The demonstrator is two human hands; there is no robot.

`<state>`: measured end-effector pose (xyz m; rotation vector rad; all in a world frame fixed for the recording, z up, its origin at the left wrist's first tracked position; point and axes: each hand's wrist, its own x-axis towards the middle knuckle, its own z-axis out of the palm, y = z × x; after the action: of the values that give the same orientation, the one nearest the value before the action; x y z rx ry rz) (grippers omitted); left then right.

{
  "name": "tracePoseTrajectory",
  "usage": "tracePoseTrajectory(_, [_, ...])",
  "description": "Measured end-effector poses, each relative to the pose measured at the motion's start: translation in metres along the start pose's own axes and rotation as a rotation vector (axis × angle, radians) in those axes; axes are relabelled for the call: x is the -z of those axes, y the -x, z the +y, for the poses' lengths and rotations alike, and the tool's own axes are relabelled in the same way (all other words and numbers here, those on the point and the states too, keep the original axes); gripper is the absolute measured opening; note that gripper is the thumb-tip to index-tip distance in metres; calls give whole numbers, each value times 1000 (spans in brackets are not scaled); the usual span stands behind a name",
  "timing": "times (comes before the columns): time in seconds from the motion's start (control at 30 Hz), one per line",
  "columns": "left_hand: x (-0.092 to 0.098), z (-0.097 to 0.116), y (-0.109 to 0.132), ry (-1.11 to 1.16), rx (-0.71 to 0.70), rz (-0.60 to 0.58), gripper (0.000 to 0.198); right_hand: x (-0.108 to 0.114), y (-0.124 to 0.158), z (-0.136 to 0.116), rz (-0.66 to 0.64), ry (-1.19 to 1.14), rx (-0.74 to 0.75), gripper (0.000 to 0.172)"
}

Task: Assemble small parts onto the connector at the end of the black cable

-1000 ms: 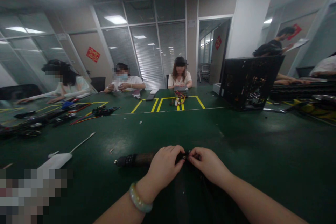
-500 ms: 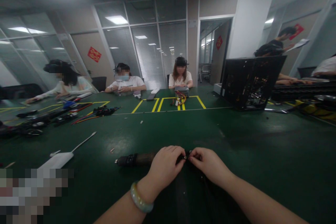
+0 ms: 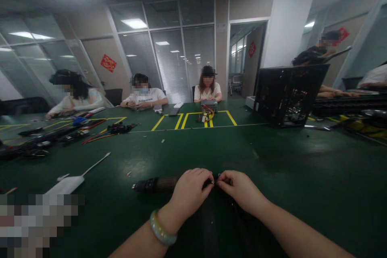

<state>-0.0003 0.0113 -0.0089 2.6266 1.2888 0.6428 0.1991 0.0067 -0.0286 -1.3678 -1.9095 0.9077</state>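
Note:
My left hand, with a pale bangle at the wrist, is closed in a pinch. My right hand pinches close beside it, fingertips almost meeting. A tiny dark piece with a bright metal speck shows between the two hands; its kind is too small to tell, and the fingers hide most of it. Behind my left hand lies a dark cylindrical tool with a metal tip at its left end; its right end is hidden. Dark strip-like parts lie below the hands, hard to make out.
On the green table a black computer case stands at the right. Bundled cables and black parts lie left. A white power strip is nearer. A power supply with coloured wires sits before a seated person. Other people sit around.
My hands have barely moved and keep their pinch. The person at far left has drawn an arm in, and the sheet held by the person at right has tilted.

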Motion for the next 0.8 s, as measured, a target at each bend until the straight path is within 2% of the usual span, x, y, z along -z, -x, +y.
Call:
tracePoseTrajectory(0.23, [-4,-4,1,26,-13,31,11,1,-1,-2,9,10,45,14])
tracePoseTrajectory(0.8, [-3,-2,1,1,-19,37,9,2,1,-4,-43,-6,28,13])
